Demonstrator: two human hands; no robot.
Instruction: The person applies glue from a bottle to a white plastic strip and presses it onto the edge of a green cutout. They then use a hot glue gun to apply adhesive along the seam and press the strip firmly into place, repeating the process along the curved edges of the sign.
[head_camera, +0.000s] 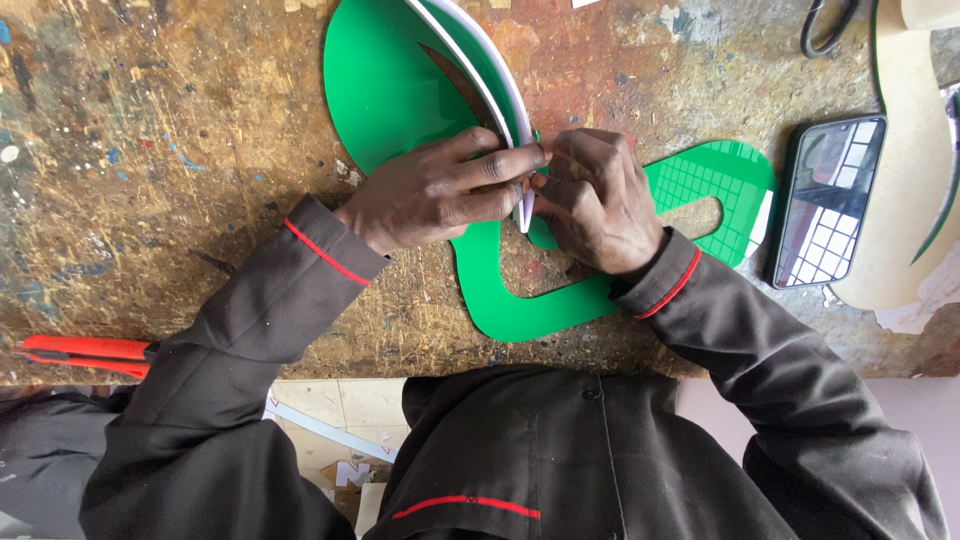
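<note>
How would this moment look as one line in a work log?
left hand: pinching curved white-edged green plastic sheet | right hand: pinching same edge | flat green plastic cut-out: beneath hands | black phone: right, on paint-stained workbench

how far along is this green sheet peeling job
Looks early to midway. Done: the green shape is already cut out on the workbench. In hand: left hand and right hand pinch the white backing edge, which curls away from the sheet. Left: apparently the lower loop remains unpeeled.

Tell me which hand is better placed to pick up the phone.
Right. The right hand pinches the green sheet's curled edge on the side nearer the phone. The left hand would probably have to cross over it.
</note>
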